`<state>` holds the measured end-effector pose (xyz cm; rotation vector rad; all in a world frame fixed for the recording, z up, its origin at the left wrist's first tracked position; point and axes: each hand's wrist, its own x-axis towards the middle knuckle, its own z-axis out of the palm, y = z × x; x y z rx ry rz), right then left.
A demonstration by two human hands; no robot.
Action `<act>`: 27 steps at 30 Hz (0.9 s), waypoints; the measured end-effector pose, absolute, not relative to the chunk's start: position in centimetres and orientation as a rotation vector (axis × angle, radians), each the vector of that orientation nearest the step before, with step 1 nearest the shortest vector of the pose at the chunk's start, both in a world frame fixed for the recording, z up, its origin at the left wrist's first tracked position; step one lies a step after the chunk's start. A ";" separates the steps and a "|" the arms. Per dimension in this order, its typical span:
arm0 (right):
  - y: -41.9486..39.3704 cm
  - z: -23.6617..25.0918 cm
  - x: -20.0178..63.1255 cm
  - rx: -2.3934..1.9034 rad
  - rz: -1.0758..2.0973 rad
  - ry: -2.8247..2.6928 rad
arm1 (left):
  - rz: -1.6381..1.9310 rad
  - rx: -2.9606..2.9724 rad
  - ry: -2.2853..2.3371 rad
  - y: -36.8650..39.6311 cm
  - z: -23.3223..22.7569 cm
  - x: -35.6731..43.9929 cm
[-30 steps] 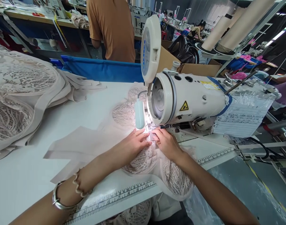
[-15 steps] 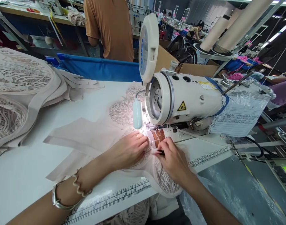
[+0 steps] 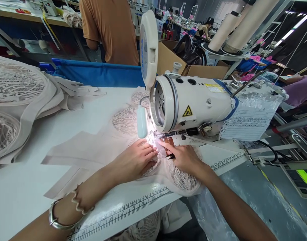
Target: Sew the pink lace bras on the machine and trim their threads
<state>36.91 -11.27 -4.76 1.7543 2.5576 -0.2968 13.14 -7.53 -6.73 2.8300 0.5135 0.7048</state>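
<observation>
The white desk runs from the left of the scene to the sewing machine, whose head lies along the right half with its needle end turned toward the hands. A heap of lace garments sits well apart at the far left; behind the desk a blue fabric bin and a person in a brown shirt stand clear of the work.

The lace piece being sewn lies spread under the needle end, its near edge hanging over the desk's front beside the printed ruler. The left hand presses flat on it, fingers spread and released, fingertips just beside the lit needle area. The right hand rests on the cloth to the right, its grip pinched on a small dark tool that looks like tweezers or a snip, tip pointing at the presser foot.

To do this well, it seems wise to keep the left palm flat so the lace stays taut and unpuckered, feed the edge straight, and let the tool rather than the fingertips steer the cloth close to the needle.

The lamp hangs just above the left fingers and its glare hides the needle itself, so the exact seam line cannot be read. The loose plain panel on the left could drag.
</observation>
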 end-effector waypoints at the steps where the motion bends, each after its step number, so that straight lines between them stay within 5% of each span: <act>1: -11.0 -4.5 36.7 1.723 -0.286 2.517 | 0.690 2.833 0.513 -7.5 -6.6 13.1; 27: -8.5 -5.2 37.1 1.592 -0.201 2.738 | 0.505 2.951 0.766 -7.5 -7.0 12.5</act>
